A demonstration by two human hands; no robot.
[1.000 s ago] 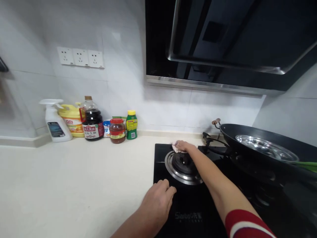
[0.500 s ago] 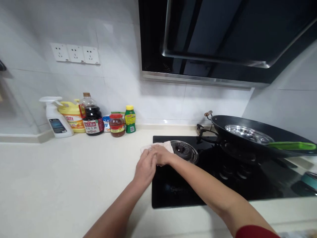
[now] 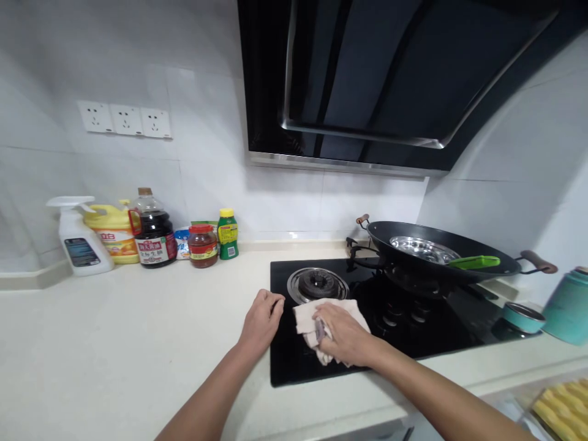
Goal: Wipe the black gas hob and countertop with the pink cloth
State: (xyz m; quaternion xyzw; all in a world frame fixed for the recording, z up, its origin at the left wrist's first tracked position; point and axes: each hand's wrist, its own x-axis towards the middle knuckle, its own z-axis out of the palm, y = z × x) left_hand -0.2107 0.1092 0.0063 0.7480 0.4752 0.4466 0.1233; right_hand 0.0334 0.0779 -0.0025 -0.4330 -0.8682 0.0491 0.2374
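Note:
A pale cloth (image 3: 305,317) lies bunched on the front left part of the black glass gas stove (image 3: 294,361). My right hand (image 3: 344,334) presses down on it, fingers gripping its folds. Just left of the stove's edge, my left hand (image 3: 261,318) rests by the counter with its fingers curled in. The inside of that hand is hidden, so I cannot make out whether it holds anything small. Behind the cloth sits the left burner (image 3: 318,283), with a round metal ring.
A large black wok (image 3: 487,260) stands on the right burner, holding a metal strainer (image 3: 420,248) with a green handle. Along the wall are a spray bottle (image 3: 82,242), a soy sauce bottle (image 3: 155,236) and a red-lidded jar (image 3: 203,248). Teal containers (image 3: 523,320) stand at right.
My right hand has moved the cloth right and toward me, from beside the burner to the stove's front. My left hand has come apart from it. The view has shifted right.

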